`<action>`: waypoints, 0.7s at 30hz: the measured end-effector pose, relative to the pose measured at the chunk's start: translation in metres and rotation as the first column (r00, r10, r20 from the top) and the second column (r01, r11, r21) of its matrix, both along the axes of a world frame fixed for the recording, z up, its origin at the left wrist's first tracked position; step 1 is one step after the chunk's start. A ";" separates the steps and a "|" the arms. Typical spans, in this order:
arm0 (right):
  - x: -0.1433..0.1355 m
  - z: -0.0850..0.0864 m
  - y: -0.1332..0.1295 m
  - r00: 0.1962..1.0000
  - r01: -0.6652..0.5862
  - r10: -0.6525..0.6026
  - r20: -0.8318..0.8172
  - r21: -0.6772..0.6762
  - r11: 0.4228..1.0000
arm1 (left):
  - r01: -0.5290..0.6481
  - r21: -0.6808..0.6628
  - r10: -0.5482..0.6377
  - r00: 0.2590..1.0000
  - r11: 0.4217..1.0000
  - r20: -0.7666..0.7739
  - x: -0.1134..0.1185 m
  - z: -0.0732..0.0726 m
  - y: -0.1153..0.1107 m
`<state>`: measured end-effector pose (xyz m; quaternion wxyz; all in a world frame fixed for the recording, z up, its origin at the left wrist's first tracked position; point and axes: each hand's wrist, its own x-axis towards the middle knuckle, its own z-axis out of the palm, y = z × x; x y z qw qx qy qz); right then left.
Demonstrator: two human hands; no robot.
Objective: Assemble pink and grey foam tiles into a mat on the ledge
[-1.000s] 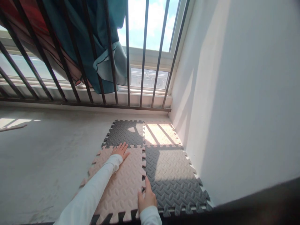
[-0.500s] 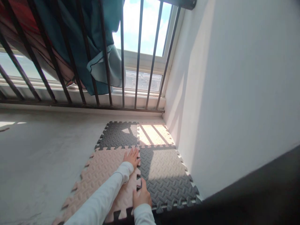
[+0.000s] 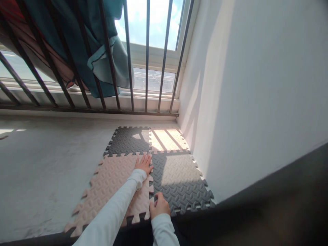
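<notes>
Flat on a pink foam mat tile (image 3: 115,181) lies my left hand (image 3: 144,164), fingers spread, close to the tile's far right corner. My right hand (image 3: 160,206) is curled, thumb and bent fingers closed at the near end of the seam between the pink tile and a dark grey foam mat tile (image 3: 179,184). It holds the foam edge there; which tile's teeth are between the fingers is partly hidden. Along the near part of this seam, the teeth show gaps. Behind lie a second dark tile (image 3: 130,140) and a sunlit pink tile (image 3: 167,140), edges meeting.
A white wall (image 3: 251,85) runs close along the right side of the mat. Dark metal railing bars (image 3: 147,68) stand at the back, before a window and a hanging blue-green curtain (image 3: 102,68). Grey floor (image 3: 51,177) extends to the left.
The view has tilted down slightly. My right hand's fingers have bent from extended to curled at the seam. My left hand stays flat on the pink tile, its fingers near the same corner.
</notes>
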<state>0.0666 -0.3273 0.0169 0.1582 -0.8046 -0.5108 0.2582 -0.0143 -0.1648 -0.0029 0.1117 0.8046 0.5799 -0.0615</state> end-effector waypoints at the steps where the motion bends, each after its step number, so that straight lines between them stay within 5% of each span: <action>1: 0.001 0.003 0.001 1.000 -0.013 0.013 0.001 -0.021 1.000 | 0.027 -0.023 -0.028 1.000 0.999 -0.006 -0.001 0.003 -0.004; 7: 0.004 0.022 0.010 0.997 -0.057 0.066 0.043 -0.194 0.979 | 0.207 -0.216 -0.207 0.978 0.954 0.023 -0.023 0.024 -0.031; 13: 0.006 0.033 0.013 0.997 -0.034 0.053 0.063 -0.270 0.962 | 0.164 -0.242 -0.166 0.986 0.956 0.014 -0.044 0.032 -0.052; 21: 0.023 0.033 0.033 0.984 -0.156 0.177 0.035 -0.328 0.932 | 0.115 -0.286 -0.131 0.991 0.951 -0.037 -0.032 0.039 -0.044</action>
